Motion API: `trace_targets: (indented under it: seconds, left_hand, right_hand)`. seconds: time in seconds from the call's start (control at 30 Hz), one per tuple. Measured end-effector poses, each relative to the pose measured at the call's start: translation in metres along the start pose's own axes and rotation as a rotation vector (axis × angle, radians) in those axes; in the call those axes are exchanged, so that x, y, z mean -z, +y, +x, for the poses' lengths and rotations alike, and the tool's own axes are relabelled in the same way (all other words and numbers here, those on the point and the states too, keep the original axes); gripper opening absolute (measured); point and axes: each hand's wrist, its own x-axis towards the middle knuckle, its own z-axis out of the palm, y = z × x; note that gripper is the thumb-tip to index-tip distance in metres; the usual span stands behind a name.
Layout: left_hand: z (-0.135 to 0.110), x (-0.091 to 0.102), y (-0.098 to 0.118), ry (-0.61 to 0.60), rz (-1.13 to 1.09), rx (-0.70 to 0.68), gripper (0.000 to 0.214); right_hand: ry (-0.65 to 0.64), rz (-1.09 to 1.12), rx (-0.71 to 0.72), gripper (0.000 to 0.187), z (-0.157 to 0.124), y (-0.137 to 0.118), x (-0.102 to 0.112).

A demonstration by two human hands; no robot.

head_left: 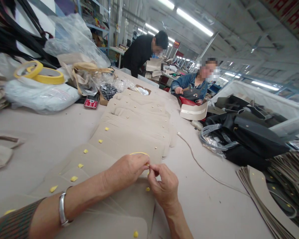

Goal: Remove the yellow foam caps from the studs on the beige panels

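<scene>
A roll of yellow tape (pixel 140 153) shows as a thin curved edge behind my left hand (pixel 131 169), which is closed around it. My right hand (pixel 163 184) pinches at the tape's end, its fingertips meeting those of my left hand. Beneath both hands lie overlapping beige panels (pixel 137 124) in a long row. Small metal studs (pixel 155 148) dot the far panels. Nearer ones carry bits of yellow tape (pixel 74 178) along the left side, with another piece of tape (pixel 148 189) just under my right hand.
Two yellow tape rolls (pixel 49 76) rest on a plastic-wrapped bundle (pixel 42 94) at left. A red-and-black box (pixel 91 101) lies beside it. Black bags (pixel 254 136) and stacked panels (pixel 261 199) occupy the right. A cord (pixel 201 167) crosses the table. Two people work beyond.
</scene>
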Motion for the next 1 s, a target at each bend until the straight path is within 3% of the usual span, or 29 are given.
trace_targets:
  seconds: [0.07, 0.2, 0.3, 0.43, 0.57, 1.0]
  left_hand:
    - [0.001, 0.001, 0.001, 0.019, 0.063, -0.021, 0.015]
    - [0.004, -0.002, 0.006, 0.123, 0.219, -0.143, 0.019]
    - [0.007, -0.006, 0.006, 0.167, 0.306, -0.182, 0.018]
    - [0.011, -0.017, -0.008, 0.004, 0.462, -0.083, 0.01]
    - [0.01, -0.027, -0.02, -0.146, 0.459, -0.038, 0.006]
    - [0.002, -0.024, -0.017, -0.185, 0.369, 0.003, 0.013]
  right_hand:
    - [-0.024, 0.103, -0.195, 0.015, 0.003, -0.002, 0.0]
    - [-0.027, 0.551, -0.852, 0.018, 0.009, 0.012, -0.002]
    - [0.015, 0.708, -1.083, 0.029, 0.008, 0.036, -0.003]
    - [-0.191, 0.612, -1.07, 0.039, 0.0, 0.058, -0.002]
    - [-0.302, 0.504, -1.002, 0.036, -0.005, 0.058, -0.003]
    - [-0.525, 0.168, -0.705, 0.021, 0.003, 0.039, -0.003]
